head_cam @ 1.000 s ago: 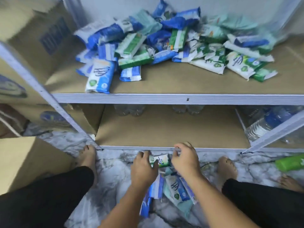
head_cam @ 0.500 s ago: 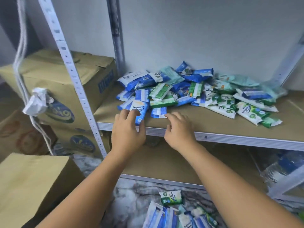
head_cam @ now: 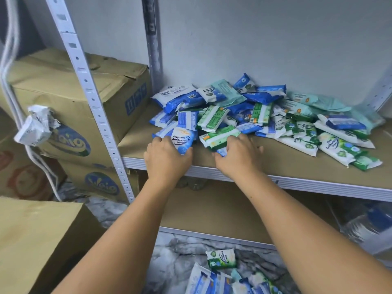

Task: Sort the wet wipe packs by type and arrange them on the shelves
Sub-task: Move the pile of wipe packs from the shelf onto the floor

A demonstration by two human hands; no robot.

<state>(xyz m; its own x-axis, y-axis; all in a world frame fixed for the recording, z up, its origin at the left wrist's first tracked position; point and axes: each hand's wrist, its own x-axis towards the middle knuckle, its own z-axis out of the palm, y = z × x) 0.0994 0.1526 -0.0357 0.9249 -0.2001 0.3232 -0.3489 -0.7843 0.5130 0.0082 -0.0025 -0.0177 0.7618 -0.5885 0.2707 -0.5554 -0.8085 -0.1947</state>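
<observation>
A mixed pile of wet wipe packs, blue, green and teal, lies on the middle shelf. My left hand grips the lower end of a blue and white "Fragrance Free Antibacterial Wipes" pack at the pile's front left. My right hand closes over a small blue pack, mostly hidden under my fingers, just below a green and white pack. More blue packs and one green pack lie on the marble floor below.
Stacked cardboard boxes stand left of the perforated shelf upright. Another box sits at the lower left. A white cord hangs at the far left. Water bottles lie on the lower shelf's right side.
My view rose from the floor packs to the middle shelf. Both hands moved forward from the shelf edge onto packs at the pile's front and closed on them.
</observation>
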